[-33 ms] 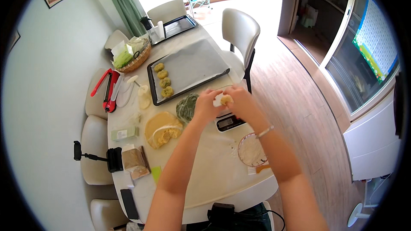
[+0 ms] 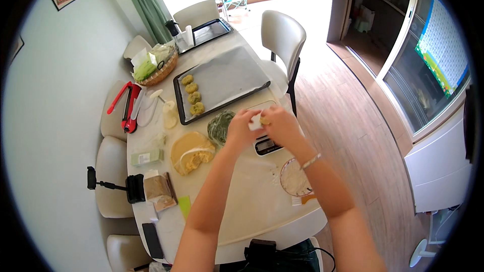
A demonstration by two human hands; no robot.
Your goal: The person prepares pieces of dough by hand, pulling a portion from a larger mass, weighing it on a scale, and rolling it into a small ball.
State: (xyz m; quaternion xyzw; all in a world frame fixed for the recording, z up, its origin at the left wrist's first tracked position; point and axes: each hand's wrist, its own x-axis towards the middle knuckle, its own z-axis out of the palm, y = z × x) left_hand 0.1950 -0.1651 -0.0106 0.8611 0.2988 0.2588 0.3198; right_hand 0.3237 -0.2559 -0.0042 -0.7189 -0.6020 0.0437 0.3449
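My right hand pinches a small lump of yellow dough above a kitchen scale. Beside it, my left hand curves with thumb and fingers apart, and a white patch shows in the gap. Both hands partly cover the scale. A dark green mass in clear plastic wrap lies just left of my left hand. Further left is a large piece of yellow dough, broken open on its near side. Several greenish-yellow balls line the left side of a paper-lined baking tray.
A bowl of white powder sits by my right forearm. At the table's left are a plunger-type mould, a red-handled tool, a green box, a brown packet and a black phone. A basket stands farther back.
My left hand has drawn slightly down and left, away from the dough lump. My right hand still holds the lump and has shifted a little lower.
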